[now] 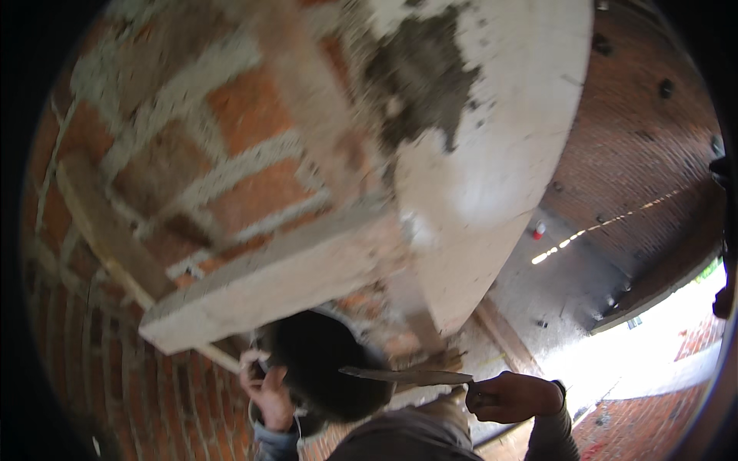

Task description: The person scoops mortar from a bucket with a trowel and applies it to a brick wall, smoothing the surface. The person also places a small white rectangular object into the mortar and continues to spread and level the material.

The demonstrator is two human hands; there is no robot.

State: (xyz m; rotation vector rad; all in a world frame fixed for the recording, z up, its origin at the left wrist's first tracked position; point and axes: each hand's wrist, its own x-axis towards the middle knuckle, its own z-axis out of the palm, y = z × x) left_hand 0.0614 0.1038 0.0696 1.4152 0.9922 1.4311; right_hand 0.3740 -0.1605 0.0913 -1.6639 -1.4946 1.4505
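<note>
A trowel (407, 376) with a long, narrow-looking blade is gripped by its handle in my right hand (513, 397), at the lower right of centre. Its blade points left, in front of a black bucket (327, 357) whose inside is too dark to make out. At the bucket's left side my left hand (270, 396) has its fingers and thumb curled at the edge. Above the hands, wet grey mortar (423, 73) sticks to a large pale curved panel (507, 138) in a ragged patch.
A thick wooden beam (269, 280) juts across just above my left hand. Rough brickwork (246, 107) with wide mortar joints fills the upper left. Another timber (108, 223) leans at the left. Beyond the panel lies a grey floor (569, 253) with a small red-and-white object (539, 230).
</note>
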